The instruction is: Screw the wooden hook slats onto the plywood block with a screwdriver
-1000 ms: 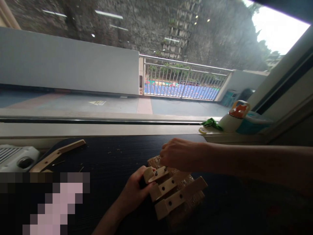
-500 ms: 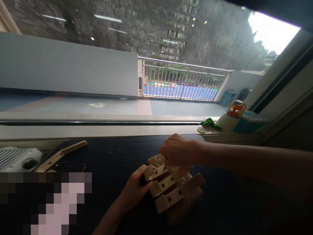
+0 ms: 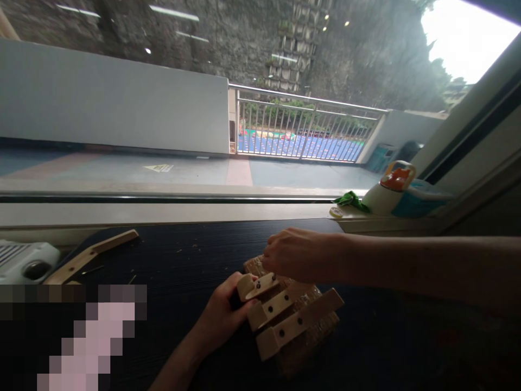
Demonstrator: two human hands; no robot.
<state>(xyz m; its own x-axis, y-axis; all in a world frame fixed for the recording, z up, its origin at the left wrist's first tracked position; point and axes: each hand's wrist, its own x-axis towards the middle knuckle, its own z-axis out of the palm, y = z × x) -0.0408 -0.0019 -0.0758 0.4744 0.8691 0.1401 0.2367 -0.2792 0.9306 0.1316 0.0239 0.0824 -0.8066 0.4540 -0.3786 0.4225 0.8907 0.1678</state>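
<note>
Three angled wooden pieces [image 3: 280,302] lie side by side across a rough brown block [image 3: 319,328] that looks wrapped in shiny film. Dark round holes or screw heads show in each piece. My left hand [image 3: 226,309] is closed round the left end of the farthest wooden piece [image 3: 265,283], thumb on the near side. Over the block's far end, my right hand [image 3: 291,252] is closed with its knuckles up and fingers curled downward. Its fingertips and anything between them are hidden. The far right part of the pieces is covered by this hand.
Another angled wooden piece [image 3: 93,254] lies at the left of the black table [image 3: 195,255], near thin slivers and crumbs. A white device [image 3: 30,260] stands at the left edge. On the windowsill are a white watering can [image 3: 385,195] and a green cloth [image 3: 350,201]. A blurred patch covers the lower left.
My right hand has shifted slightly left, and more of the farthest piece near its hole shows. My left hand keeps its hold. The camera view has moved a little.
</note>
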